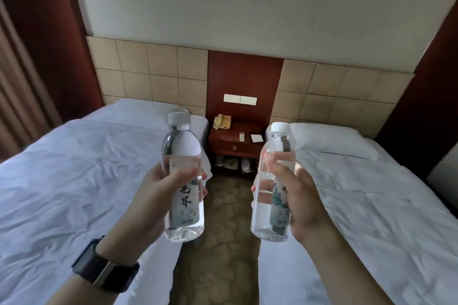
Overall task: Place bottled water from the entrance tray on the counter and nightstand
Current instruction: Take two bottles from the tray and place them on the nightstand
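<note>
I hold two clear water bottles with white caps upright in front of me, above the aisle between two beds. My left hand (151,195) is wrapped around the left bottle (182,146), whose white label carries black characters. My right hand (301,195) grips the right bottle (266,208) by its middle. Straight ahead, beyond both bottles, a dark red wooden nightstand (235,142) stands against the wall between the beds.
A beige telephone (222,121), a small remote (242,136) and a white card (256,137) lie on the nightstand top. White-sheeted beds flank the patterned carpet aisle (226,242): left bed (74,181), right bed (384,218) with a pillow (332,138). Slippers sit under the nightstand.
</note>
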Demonstrator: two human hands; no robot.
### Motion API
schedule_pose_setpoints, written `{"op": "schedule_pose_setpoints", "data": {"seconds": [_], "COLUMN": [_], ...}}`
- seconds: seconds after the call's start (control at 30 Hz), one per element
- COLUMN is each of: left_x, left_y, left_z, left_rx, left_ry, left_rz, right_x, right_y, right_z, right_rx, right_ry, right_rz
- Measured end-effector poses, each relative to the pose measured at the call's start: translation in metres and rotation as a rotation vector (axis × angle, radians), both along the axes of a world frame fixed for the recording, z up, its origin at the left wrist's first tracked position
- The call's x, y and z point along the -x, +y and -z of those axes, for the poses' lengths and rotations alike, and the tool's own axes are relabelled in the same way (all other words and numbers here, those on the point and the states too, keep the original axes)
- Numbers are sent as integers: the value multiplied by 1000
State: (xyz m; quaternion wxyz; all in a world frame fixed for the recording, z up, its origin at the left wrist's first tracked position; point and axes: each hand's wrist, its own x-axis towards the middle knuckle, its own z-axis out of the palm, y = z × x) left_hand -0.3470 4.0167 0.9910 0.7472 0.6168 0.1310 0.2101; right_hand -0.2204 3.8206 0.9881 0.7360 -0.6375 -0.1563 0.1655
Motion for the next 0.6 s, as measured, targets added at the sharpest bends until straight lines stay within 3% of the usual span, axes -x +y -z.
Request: {"op": "schedule_pose_setpoints", "data": {"seconds": [0.33,0.6], "left_x": [-251,-450], "left_y": [100,145], "left_z": [-23,5], "left_rx": [-88,-94], "left_ry": [22,76], "left_rz": [206,223], "right_x": [-215,-407], "right_y": [88,144], "right_z": [-17,11], "right_rx": [52,14], "right_ry": [28,40], "right_rz": [110,123]}}
